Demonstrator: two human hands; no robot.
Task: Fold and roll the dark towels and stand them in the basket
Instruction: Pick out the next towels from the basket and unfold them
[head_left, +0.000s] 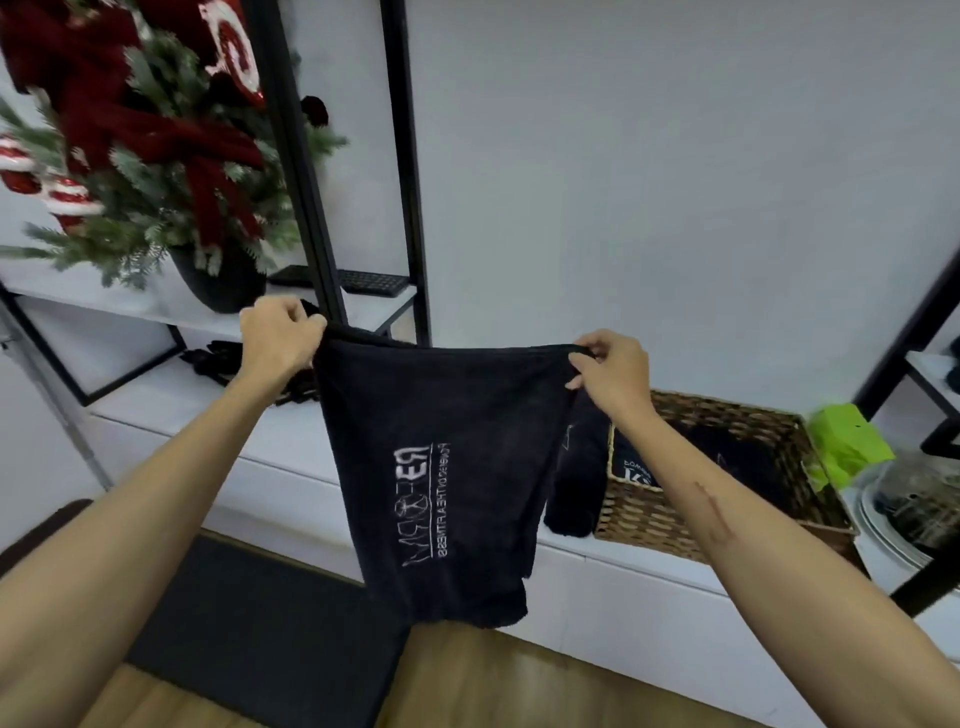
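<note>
Both hands are raised at mid-frame, holding a dark towel (447, 467) stretched out by its top edge. The left hand (280, 338), left of centre, has its fingers curled round the towel's upper left corner; the right hand (610, 371), right of centre, pinches the upper right corner between thumb and fingertips. The towel hangs flat and open in the air, with white lettering, seen mirrored, running sideways across its lower middle, and its bottom edge hangs in front of the white surface (291, 441) and the wooden floor (519, 680).

At the right of the frame a woven wicker basket (727, 415) sits on the surface. Inside it lies more dark cloth with white print (636, 470), partly hidden by the right forearm. Another dark towel (576, 483) hangs over the basket's left side, down onto the surface.

Further right lie a bright green object (844, 441) and a round clear lid or dish (904, 514), blurred. In the upper left a small decorated fir in a dark pot (156, 156) stands on a white shelf, with a black frame post (306, 171) beside it. A dark mat (249, 629) lies on the floor at the lower left
</note>
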